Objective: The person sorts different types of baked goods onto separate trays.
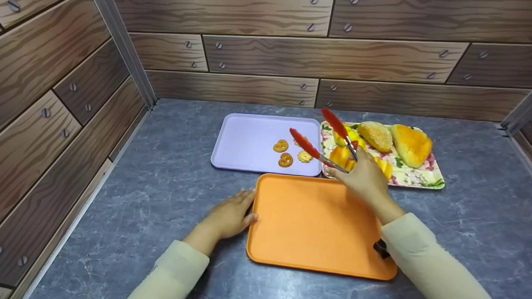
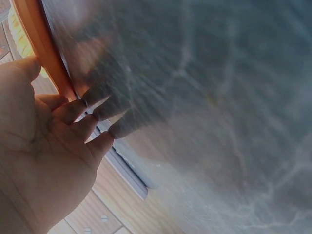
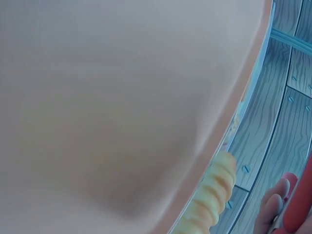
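Observation:
My right hand [image 1: 364, 175] grips metal tongs with red tips [image 1: 305, 144]; the tips are spread apart, with nothing between them. They hang over the lavender tray [image 1: 244, 140] and the floral tray [image 1: 417, 179]. Two pretzels [image 1: 285, 159] and a scalloped biscuit [image 1: 304, 156] lie on the lavender tray, and another biscuit is partly hidden by the tongs. In the right wrist view, fingers [image 3: 270, 209] and a red tong part [image 3: 298, 207] show at the lower right. My left hand [image 1: 230, 213] rests on the tabletop, thumb touching the left rim of an orange tray [image 1: 307, 226].
On the floral tray sit a sesame-topped bun [image 1: 376, 136], a golden triangular bread [image 1: 410, 145] and several yellow-orange pieces, partly behind the right hand. The orange tray lies nearest, bare on top, under the right forearm. Wood-patterned walls [image 1: 260, 56] stand behind and at the sides.

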`<state>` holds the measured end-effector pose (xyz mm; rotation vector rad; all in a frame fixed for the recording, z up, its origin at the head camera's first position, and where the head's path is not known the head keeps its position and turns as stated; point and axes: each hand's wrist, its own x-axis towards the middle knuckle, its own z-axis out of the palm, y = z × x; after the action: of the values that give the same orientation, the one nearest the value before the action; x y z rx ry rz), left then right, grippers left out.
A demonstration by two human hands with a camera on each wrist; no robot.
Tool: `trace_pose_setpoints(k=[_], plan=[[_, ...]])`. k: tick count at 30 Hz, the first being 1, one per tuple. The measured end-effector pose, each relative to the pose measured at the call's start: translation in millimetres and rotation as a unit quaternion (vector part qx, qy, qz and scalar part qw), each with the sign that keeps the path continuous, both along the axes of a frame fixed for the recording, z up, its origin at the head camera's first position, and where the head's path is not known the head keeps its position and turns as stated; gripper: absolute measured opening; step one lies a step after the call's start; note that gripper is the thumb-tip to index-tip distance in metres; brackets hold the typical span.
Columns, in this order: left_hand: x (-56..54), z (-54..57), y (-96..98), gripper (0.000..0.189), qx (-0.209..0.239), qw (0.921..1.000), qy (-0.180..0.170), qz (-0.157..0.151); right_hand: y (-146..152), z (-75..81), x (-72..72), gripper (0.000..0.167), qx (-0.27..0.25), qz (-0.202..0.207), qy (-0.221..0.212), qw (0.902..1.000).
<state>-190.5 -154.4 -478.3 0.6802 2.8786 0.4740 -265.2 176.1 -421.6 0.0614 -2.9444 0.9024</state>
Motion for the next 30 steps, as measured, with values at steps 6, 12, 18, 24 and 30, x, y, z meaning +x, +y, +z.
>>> trace_pose_setpoints(k=[6, 12, 18, 24, 30], plan=[[-0.3, -0.9, -0.5, 0.065, -0.003, 1.0000, -0.006, 0.004, 15.1, 1.3, 1.5, 0.127, -0.005, -0.018, 0.024, 0.9995], [-0.9, -1.7, -0.4, 0.065, -0.003, 0.9999, -0.009, 0.005, 35.6, 2.2, 3.2, 0.124, -0.005, -0.041, 0.046, 0.9981], [-0.4, -1.2, -0.4, 0.065, 0.005, 1.0000, -0.002, 0.001, 54.7, 0.7, 4.7, 0.122, -0.007, -0.068, 0.046, 0.9966], [0.8, -0.2, 0.3, 0.065, 0.008, 0.9999, -0.008, 0.002, 71.2, -2.4, 8.6, 0.120, -0.002, -0.092, 0.036, 0.9951], [2.0, -0.2, 0.7, 0.065, 0.011, 0.9999, 0.000, -0.001, 87.3, -6.8, 14.6, 0.120, -0.001, -0.112, 0.024, 0.9934]])
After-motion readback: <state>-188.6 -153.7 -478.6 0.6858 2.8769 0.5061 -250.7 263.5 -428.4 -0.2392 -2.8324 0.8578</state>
